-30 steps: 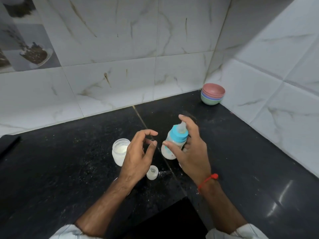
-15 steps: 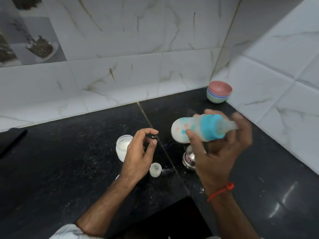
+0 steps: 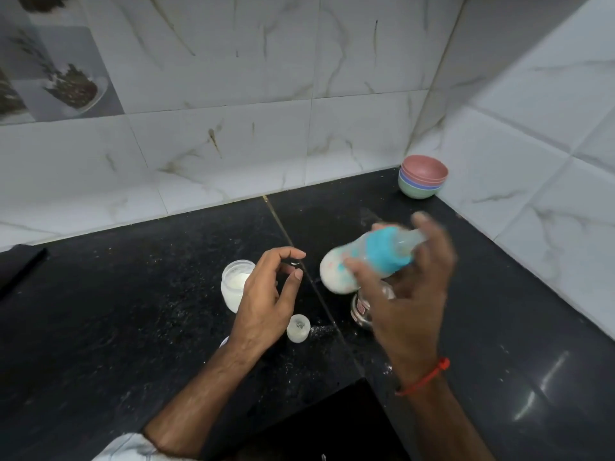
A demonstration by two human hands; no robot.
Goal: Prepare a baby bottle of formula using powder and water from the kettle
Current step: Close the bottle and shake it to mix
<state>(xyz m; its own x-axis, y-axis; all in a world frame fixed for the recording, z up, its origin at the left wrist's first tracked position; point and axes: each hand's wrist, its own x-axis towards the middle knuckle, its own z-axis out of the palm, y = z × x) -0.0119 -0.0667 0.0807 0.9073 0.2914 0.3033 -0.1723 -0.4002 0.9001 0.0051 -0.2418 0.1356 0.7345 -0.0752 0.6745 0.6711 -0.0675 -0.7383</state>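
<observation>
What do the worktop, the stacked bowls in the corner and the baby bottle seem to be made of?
The worktop looks like polished black granite: pale speckles and glossy reflections. The stacked bowls look like matte plastic in flat pastel colours, though that is uncertain. The baby bottle, blurred in the right hand, seems translucent plastic with a turquoise collar.

The left hand (image 3: pixel 266 301) hangs loose and empty, fingers curled, thumb and forefinger apart. The right hand (image 3: pixel 406 294), blurred, is raised further right, its grip closed, a red thread round its wrist.
</observation>
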